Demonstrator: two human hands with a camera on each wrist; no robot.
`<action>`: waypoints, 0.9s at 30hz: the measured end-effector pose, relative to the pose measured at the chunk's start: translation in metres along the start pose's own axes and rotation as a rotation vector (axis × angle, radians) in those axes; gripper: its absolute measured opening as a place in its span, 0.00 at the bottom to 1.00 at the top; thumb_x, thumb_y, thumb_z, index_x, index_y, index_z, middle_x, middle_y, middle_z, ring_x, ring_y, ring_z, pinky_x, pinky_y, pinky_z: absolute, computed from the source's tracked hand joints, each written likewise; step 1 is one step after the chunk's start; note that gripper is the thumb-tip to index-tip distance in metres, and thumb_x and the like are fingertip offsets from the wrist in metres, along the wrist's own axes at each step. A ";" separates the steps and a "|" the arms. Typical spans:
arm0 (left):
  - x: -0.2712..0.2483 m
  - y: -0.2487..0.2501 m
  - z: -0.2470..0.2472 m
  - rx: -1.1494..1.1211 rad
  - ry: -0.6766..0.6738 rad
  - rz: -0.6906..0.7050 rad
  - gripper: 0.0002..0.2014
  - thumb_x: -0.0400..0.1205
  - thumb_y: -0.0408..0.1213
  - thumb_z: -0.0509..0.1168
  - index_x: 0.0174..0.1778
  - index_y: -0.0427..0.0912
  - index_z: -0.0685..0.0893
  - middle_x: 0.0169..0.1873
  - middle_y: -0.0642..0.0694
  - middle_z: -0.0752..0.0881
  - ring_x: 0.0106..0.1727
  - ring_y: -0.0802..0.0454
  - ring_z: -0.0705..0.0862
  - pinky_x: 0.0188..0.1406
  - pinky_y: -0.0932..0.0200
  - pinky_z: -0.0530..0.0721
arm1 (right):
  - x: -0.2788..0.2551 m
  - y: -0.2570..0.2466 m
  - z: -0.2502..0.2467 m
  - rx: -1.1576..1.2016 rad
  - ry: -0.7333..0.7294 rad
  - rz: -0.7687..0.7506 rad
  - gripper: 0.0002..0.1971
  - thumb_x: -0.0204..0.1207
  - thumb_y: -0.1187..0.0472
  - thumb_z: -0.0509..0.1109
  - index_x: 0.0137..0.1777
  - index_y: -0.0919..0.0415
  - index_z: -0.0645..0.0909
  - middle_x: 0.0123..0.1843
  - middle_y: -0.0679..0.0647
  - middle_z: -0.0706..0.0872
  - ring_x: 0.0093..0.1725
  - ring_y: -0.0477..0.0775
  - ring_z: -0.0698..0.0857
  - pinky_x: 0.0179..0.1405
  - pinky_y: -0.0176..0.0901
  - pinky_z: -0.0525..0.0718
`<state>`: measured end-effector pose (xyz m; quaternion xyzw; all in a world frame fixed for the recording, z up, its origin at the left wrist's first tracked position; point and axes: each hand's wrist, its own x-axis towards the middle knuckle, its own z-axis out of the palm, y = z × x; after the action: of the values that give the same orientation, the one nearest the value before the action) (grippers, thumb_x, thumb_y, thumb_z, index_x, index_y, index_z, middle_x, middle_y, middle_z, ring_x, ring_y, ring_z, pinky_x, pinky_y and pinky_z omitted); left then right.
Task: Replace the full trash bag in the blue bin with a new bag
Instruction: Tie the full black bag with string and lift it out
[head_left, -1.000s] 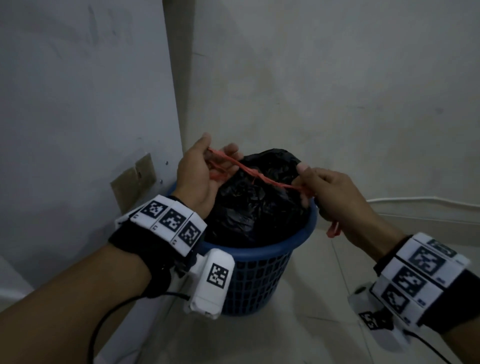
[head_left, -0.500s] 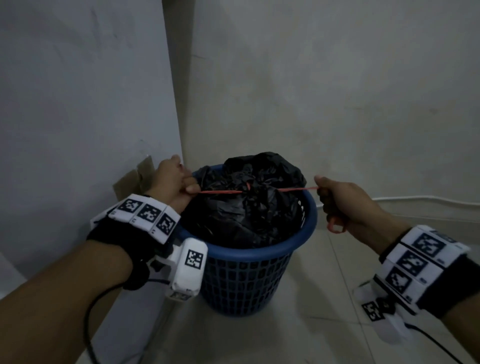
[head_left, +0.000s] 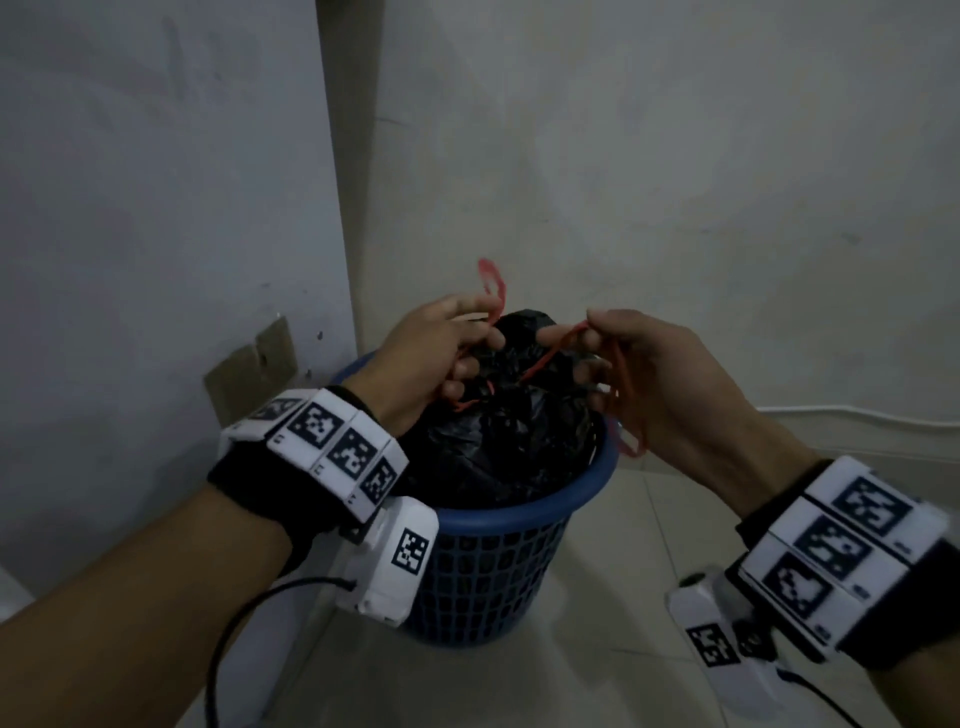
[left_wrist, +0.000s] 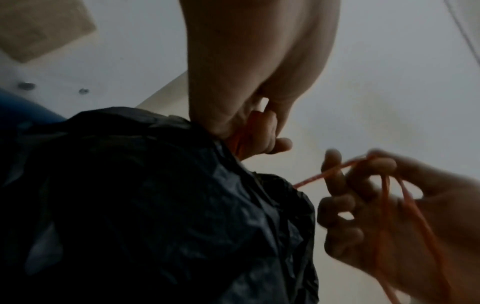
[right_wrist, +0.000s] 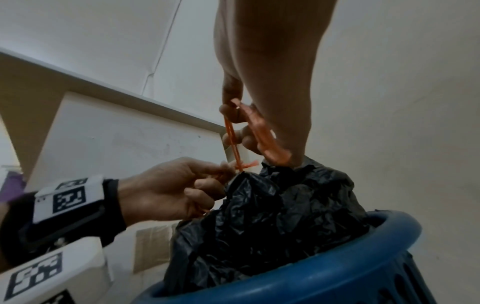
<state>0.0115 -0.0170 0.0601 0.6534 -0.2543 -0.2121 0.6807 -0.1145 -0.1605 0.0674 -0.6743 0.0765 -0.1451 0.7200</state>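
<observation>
Two hands were at work above one black crinkled plastic trash bag (head_left: 498, 441), which sat in a round blue plastic lattice-walled bin (head_left: 498, 571). The bag's gathered neck stood between the hands, rising above the bin's rim. A thin red-orange plastic drawstring (head_left: 540, 358) ran from that neck out to each hand.

Left hand (head_left: 426, 358): fingers curled, pinching the drawstring close against the bag's neck; one loop of string stood up above the fingertips. Its knuckles lay against the bag's upper left side.

Right hand (head_left: 639, 374): thumb and forefinger pinched the string just right of the neck, and further loops of it hung across the palm and down past the bin's right rim. The remaining fingers were loosely curled, near the bag; contact could not be told.

Contents: the bag filled the bin to the rim and bulged over it; what the bag held was hidden. A short tied tail of string showed at the neck in the right wrist view.

Surroundings: the bin stood on a pale tiled floor (head_left: 649, 545) in a corner, a grey-white wall panel (head_left: 156, 234) just beside its left side and a plastered wall (head_left: 649, 182) behind. A tan rectangular patch (head_left: 249, 369) was fixed low on the left panel. A thin white cable (head_left: 857, 415) ran along the base of the wall at right. Open floor lay to the right and front of the bin.
</observation>
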 end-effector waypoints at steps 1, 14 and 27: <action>-0.001 0.000 0.005 0.096 -0.003 0.009 0.10 0.84 0.30 0.58 0.57 0.44 0.80 0.36 0.48 0.84 0.19 0.59 0.68 0.12 0.69 0.62 | 0.000 0.001 0.002 -0.033 0.018 -0.021 0.12 0.81 0.55 0.61 0.44 0.64 0.79 0.42 0.49 0.91 0.32 0.47 0.76 0.36 0.41 0.72; -0.017 -0.014 0.024 0.577 -0.157 0.258 0.18 0.83 0.51 0.61 0.43 0.42 0.90 0.40 0.39 0.91 0.43 0.38 0.87 0.50 0.37 0.84 | 0.003 0.003 0.015 -0.202 0.064 -0.233 0.12 0.81 0.62 0.66 0.55 0.67 0.88 0.56 0.55 0.92 0.56 0.55 0.90 0.55 0.53 0.88; -0.012 -0.016 0.013 0.071 0.038 0.215 0.23 0.89 0.45 0.47 0.47 0.41 0.87 0.15 0.49 0.69 0.16 0.54 0.65 0.15 0.66 0.62 | 0.005 0.036 0.020 -0.609 0.080 -0.341 0.13 0.85 0.46 0.58 0.46 0.52 0.76 0.40 0.49 0.86 0.40 0.49 0.84 0.42 0.54 0.81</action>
<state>-0.0052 -0.0205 0.0437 0.6501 -0.3172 -0.1162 0.6807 -0.1000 -0.1413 0.0340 -0.8550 0.0306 -0.2601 0.4477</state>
